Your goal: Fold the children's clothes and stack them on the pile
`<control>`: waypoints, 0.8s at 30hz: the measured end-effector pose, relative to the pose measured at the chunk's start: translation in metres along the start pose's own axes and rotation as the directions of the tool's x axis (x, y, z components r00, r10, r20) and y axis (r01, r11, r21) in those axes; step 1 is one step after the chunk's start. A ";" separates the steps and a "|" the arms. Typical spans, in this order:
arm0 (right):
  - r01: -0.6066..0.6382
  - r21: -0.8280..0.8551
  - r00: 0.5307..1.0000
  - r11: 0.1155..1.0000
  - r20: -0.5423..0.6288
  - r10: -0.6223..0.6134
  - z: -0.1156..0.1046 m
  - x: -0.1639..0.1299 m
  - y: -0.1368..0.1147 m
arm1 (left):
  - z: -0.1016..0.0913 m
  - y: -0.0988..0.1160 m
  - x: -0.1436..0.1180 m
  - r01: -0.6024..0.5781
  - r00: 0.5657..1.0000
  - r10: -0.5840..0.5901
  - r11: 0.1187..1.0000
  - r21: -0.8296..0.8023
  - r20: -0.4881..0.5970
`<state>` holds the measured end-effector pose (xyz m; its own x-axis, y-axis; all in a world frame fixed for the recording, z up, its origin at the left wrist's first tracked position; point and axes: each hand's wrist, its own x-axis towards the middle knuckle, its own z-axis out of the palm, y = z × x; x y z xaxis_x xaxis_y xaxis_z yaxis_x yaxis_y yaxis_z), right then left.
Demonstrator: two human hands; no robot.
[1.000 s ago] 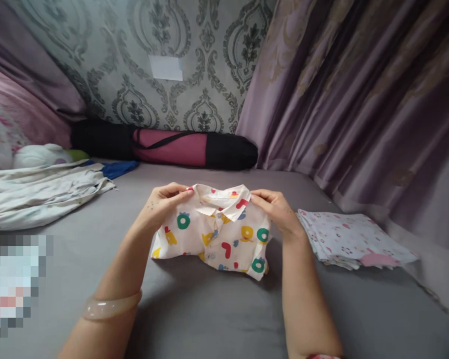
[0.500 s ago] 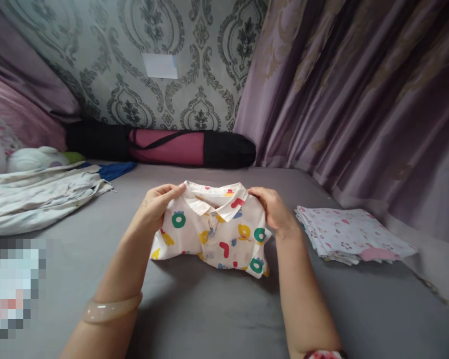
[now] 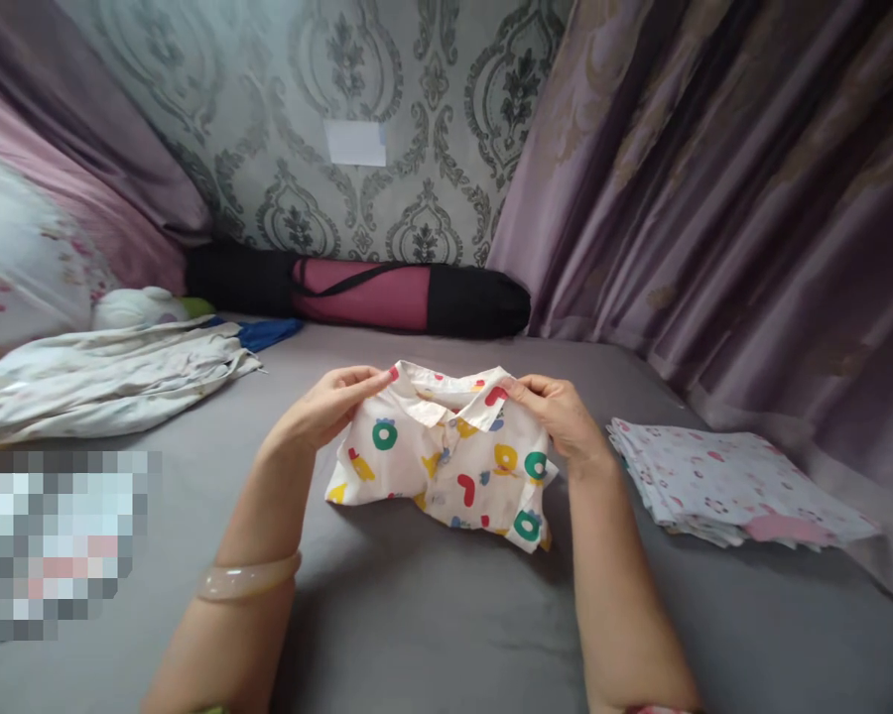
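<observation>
A small white collared shirt (image 3: pixel 446 461) printed with green rings and red and yellow shapes lies folded on the grey bed sheet (image 3: pixel 432 615) in front of me. My left hand (image 3: pixel 327 405) pinches its upper left corner beside the collar. My right hand (image 3: pixel 558 415) grips the upper right corner, fingers curled over the collar's edge. The top edge is lifted slightly off the sheet while the lower part rests on it. A pale bangle sits on my left wrist.
A folded stack of white pink-patterned cloth (image 3: pixel 721 481) lies to the right. A crumpled white garment (image 3: pixel 104 377) and blue fabric lie at left. A maroon-and-black rolled bag (image 3: pixel 387 296) rests against the wall. Purple curtains (image 3: pixel 751 218) hang along the right.
My hands have kept hold of the shirt's top corners and lifted the collar edge a little. The camera has shifted, so the whole scene sits slightly further right.
</observation>
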<state>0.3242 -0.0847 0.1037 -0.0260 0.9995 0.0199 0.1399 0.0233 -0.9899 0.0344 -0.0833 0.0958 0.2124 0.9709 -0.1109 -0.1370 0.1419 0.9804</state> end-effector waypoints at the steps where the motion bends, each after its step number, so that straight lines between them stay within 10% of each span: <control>1: 0.006 -0.015 1.000 1.000 -0.002 -0.006 0.000 0.000 0.000 | -0.002 0.000 -0.002 -0.008 1.000 0.008 1.000 0.030 0.015; 9: 0.058 -0.146 0.991 0.988 0.130 -0.039 -0.008 -0.005 -0.033 | -0.006 0.014 -0.008 -0.110 0.982 0.143 0.964 0.242 -0.124; 15: 0.246 -0.326 0.967 0.913 0.150 -0.207 -0.017 0.015 -0.088 | -0.003 0.080 -0.006 -0.368 0.891 0.449 0.808 0.460 -0.075; 18: 0.408 -0.367 0.912 0.836 0.120 -0.392 -0.021 0.018 -0.121 | 0.008 0.120 -0.017 -0.488 0.758 0.652 0.579 0.653 -0.012; 22: 0.514 -0.294 0.857 0.806 0.166 -0.487 -0.031 -0.010 -0.160 | 0.022 0.154 -0.058 -0.570 0.361 0.932 0.229 0.789 -0.009; 24: 0.530 -0.225 0.841 0.817 0.261 -0.474 -0.036 -0.022 -0.169 | 0.020 0.161 -0.077 -0.629 0.408 0.908 0.357 0.690 -0.097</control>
<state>0.3370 -0.1102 0.2757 -0.3461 0.8237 0.4492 0.3231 0.5542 -0.7671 0.0157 -0.1389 0.2649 -0.1312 0.5439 0.8288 0.4855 -0.6937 0.5320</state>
